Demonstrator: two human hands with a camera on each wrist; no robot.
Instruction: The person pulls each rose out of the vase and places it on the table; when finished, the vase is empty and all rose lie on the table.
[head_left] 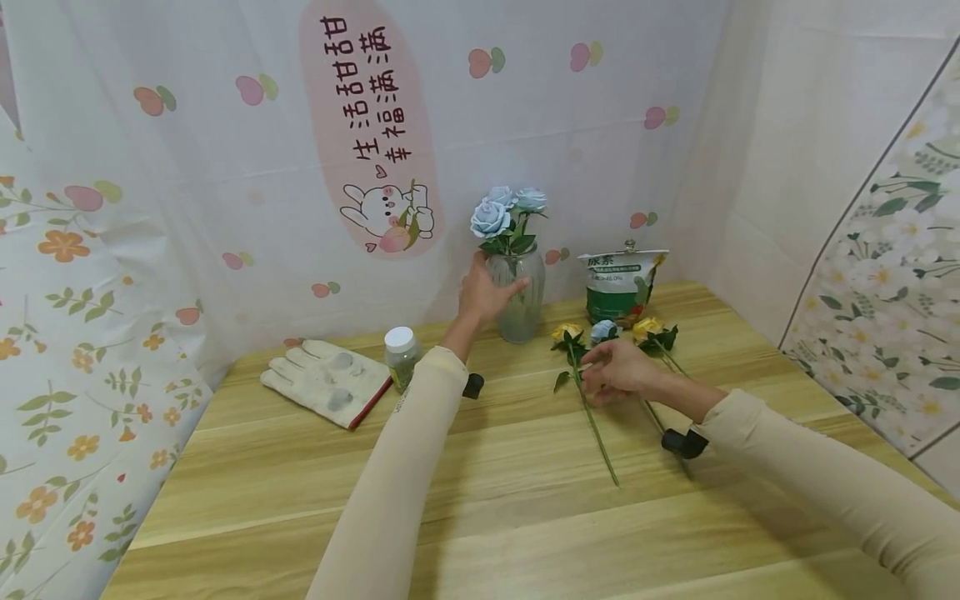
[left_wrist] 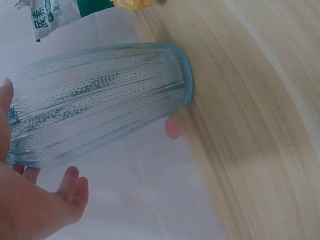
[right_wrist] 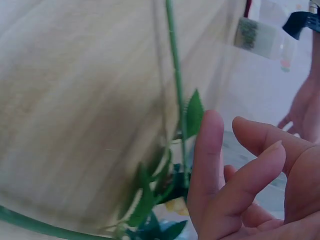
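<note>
A clear ribbed glass vase (head_left: 517, 300) stands upright at the back with pale blue roses (head_left: 491, 218) in it. My left hand (head_left: 483, 292) holds it near the neck, thumb across the front; in the left wrist view the glass vase (left_wrist: 100, 95) fills the upper left beside my hand (left_wrist: 35, 200). My right hand (head_left: 622, 371) hovers by the flowers on the table, fingers parted and grasping nothing. Just left of it lies a yellow rose (head_left: 568, 332) with a long green stem (right_wrist: 177, 75). A blue rose (head_left: 604, 330) and another yellow rose (head_left: 648, 328) lie beyond it.
Behind the loose roses stands a white and green bag (head_left: 618, 287) with a clip on top. To the left are a white-lidded jar (head_left: 402, 358) and a pale work glove (head_left: 326, 383) on the wooden table (head_left: 300, 500). Printed cloth hangs around the table.
</note>
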